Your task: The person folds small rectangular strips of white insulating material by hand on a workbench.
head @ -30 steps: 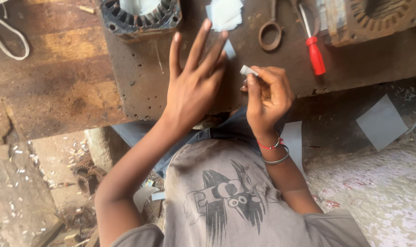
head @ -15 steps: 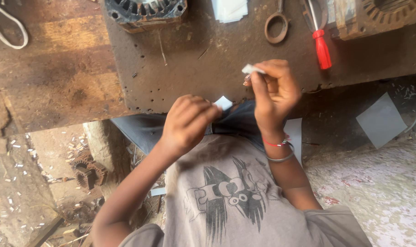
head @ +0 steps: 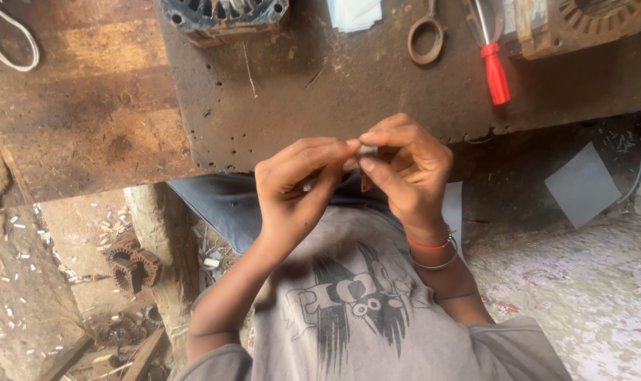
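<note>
Together, both hands, left (head: 299,185) and right (head: 405,169), pinch small white paper piece (head: 367,150) above workbench (head: 349,92).

A red plastic screwdriver handle (head: 496,73) lies far right on the rust-brown bench (head: 299,99). The grey cotton shirt (head: 377,317) bears a black print; a red wrist thread (head: 430,244) adjoins a silver bangle (head: 437,264).

Near edge: both hands, left hand (head: 296,187) and right hand (head: 405,169), meet over the tabletop (head: 334,92) rim, blocking passage there.
Middle: bare dark tabletop between the hands and the far row of things; a hand could pass.
Far left: motor housing (head: 225,15) in the way.
Far middle: white sheets (head: 354,13), scissors (head: 426,35).
Far right: screwdriver (head: 493,67) just beside stator (head: 581,25); little gap.
Left: wooden board (head: 74,106), open but for cord (head: 10,42).
</note>
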